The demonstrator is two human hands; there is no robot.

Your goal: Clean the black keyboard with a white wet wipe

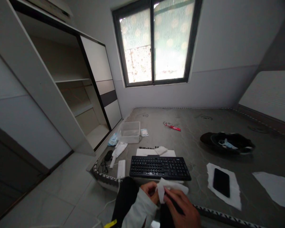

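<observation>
Both hands pinch a white wipe [167,187] just before the black keyboard [160,167]: left hand [151,190], right hand [182,209]. Clear plastic tub [129,132] looks empty; grey mattress [194,142] below the window [154,41].

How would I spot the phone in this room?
Start at the large grey mattress under the window. Right of the black keyboard, a white sheet lies flat. The phone rests on it, the only dark slab there.
</observation>
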